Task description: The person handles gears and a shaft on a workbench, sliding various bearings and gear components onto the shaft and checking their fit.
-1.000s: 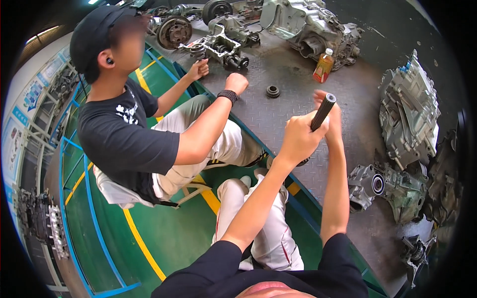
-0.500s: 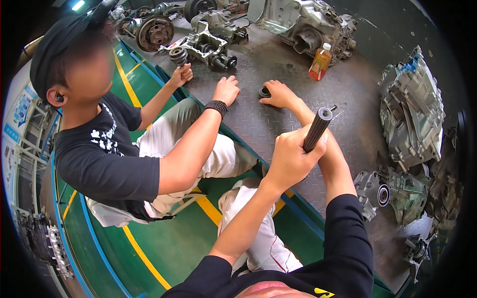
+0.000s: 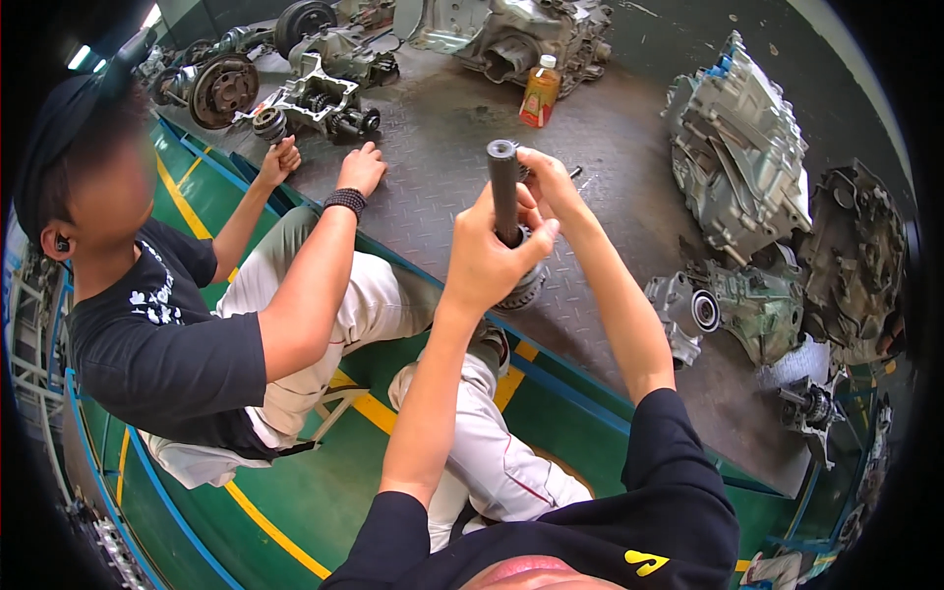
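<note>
Both hands hold one dark steel shaft (image 3: pixel 504 192) upright: the left hand (image 3: pixel 487 261) is wrapped tight around its middle, the right hand (image 3: pixel 544 180) pinches it just below the top. Under the left fist sits the shaft's toothed gear (image 3: pixel 528 287). Beyond, a co-worker's hand (image 3: pixel 361 169) rests on the metal floor plate (image 3: pixel 433 197); farther off stands an orange bottle (image 3: pixel 540 92).

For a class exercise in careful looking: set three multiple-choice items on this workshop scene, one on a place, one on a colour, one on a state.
1. Where does the bottle stand?
A. on the metal platform
B. on the green floor
C. in a hand

2. What colour is the bottle's cap?
A. white
B. red
C. black

3. How is the dark shaft held?
A. lying flat
B. upright
C. hanging from a hook

Answers: 1 A, it stands on the grey tread plate; 2 A, the cap shows white; 3 B, the left hand grips it upright, with the right hand at its top.
</note>
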Motion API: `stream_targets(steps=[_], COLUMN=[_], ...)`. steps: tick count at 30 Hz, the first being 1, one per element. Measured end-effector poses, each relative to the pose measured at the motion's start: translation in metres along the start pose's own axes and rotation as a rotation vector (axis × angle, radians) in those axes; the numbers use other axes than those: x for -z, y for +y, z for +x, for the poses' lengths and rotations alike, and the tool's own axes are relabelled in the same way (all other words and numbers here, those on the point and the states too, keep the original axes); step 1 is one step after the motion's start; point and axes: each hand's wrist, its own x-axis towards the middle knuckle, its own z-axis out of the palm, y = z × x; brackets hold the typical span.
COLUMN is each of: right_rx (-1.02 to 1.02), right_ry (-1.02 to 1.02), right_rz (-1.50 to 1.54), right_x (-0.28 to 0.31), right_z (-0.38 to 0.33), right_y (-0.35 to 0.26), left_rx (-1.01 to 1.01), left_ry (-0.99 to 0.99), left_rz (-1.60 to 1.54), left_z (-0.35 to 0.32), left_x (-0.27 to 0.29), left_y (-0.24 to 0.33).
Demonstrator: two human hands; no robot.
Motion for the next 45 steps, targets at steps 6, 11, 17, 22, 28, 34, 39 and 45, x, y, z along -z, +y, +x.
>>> stream_targets(steps=[6, 11, 17, 22, 28, 34, 39, 45], right_rx=[0.119, 0.082, 0.529, 0.311, 0.589, 0.842, 0.558, 0.665], right_ry=[0.011, 0.225, -0.031, -0.177, 0.236, -0.041, -0.234, -0.087], right_rz=[0.173, -0.835, -1.381, -1.306, -0.640, -0.468, -0.377, -0.440], right_x=[-0.001, 0.016, 0.033, 0.030, -0.008, -0.069, -0.107, -0.095], right_z=[-0.010, 0.016, 0.027, 0.028, -0.062, -0.121, -0.111, -0.119], right_y=[-0.022, 0.014, 0.082, 0.065, 0.014, -0.070, -0.113, -0.108], left_rx=[-0.033, -0.089, 0.025, 0.042, 0.108, 0.116, 0.144, 0.113], left_ry=[0.105, 0.017, -0.061, -0.077, -0.069, -0.045, 0.005, 0.002], left_rz=[-0.039, -0.207, -0.166, -0.186, -0.244, -0.264, -0.308, -0.043], left_z=[0.004, 0.008, 0.013, 0.012, 0.017, 0.020, 0.024, -0.027], left_x=[-0.003, 0.005, 0.008, 0.001, 0.004, 0.002, -0.002, 0.036], left_y=[-0.013, -0.027, -0.027, -0.023, -0.026, -0.026, -0.032, -0.088])
